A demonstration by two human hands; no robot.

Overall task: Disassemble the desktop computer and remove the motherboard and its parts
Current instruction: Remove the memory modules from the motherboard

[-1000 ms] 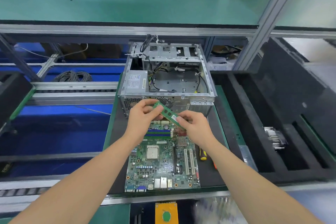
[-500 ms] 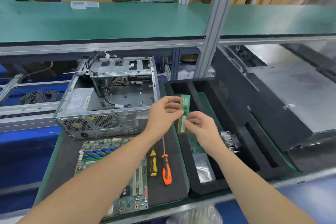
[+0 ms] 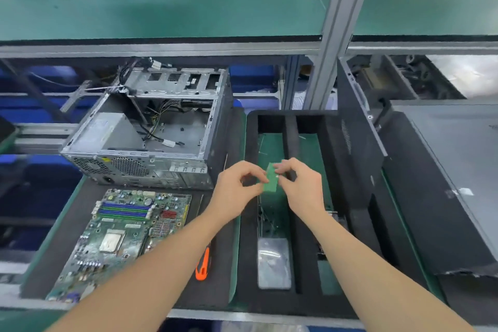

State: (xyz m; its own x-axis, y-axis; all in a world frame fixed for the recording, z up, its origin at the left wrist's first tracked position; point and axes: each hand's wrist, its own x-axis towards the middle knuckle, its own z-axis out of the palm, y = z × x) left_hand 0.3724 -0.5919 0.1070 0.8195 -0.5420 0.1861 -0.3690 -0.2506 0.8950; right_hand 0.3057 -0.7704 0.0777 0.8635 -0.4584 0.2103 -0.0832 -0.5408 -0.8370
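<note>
Pinching a green RAM stick (image 3: 272, 177) at frame center over the black foam tray (image 3: 334, 127), left hand (image 3: 237, 191) & right hand (image 3: 301, 188) had fingertips curled on its edges, w/ motherboard (image 3: 121, 237) flat at lower left.

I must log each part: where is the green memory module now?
Head view, right of centre: the left hand and right hand pinch the memory module over the black foam tray, to the right of the computer case.
</note>
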